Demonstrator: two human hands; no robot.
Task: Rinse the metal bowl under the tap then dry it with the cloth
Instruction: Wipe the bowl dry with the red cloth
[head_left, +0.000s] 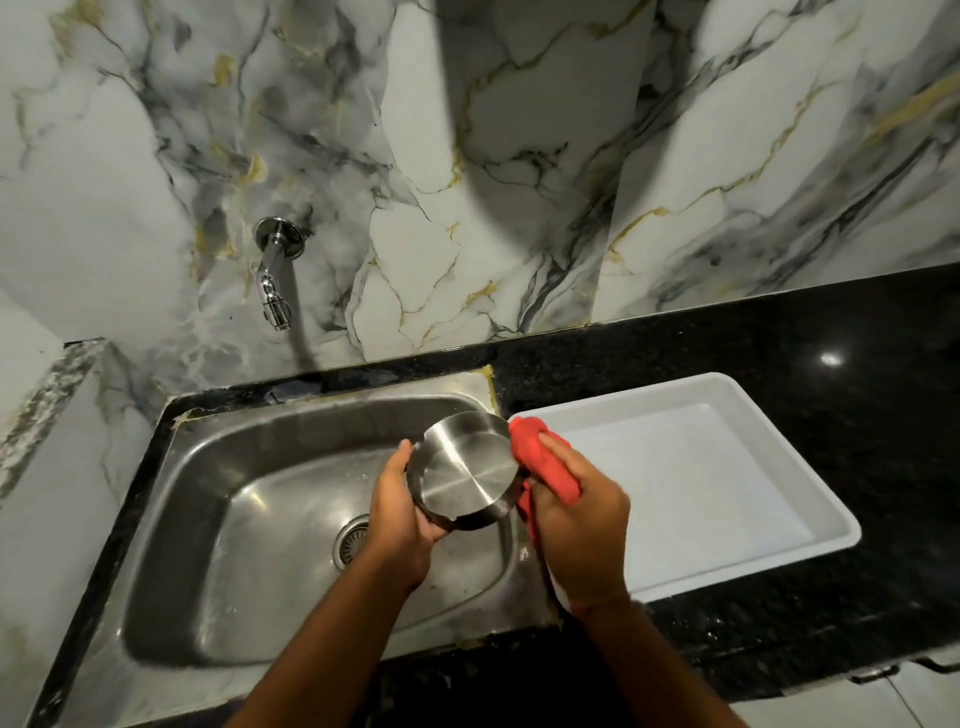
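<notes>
The metal bowl (465, 470) is held over the right part of the steel sink (249, 467), tilted with its flat underside facing me. My left hand (402, 512) grips its left and lower rim. My right hand (576, 512) is closed on a bunched red cloth (543, 457), which presses against the bowl's right edge. The chrome tap (274, 280) sticks out of the wall at the upper left, and no water shows under it.
A white plastic tray (789, 431) lies on the black granite counter (779, 332) just right of the sink. The drain (353, 540) sits in the sink floor below my left hand. Marble-patterned wall tiles rise behind, with a ledge at the left.
</notes>
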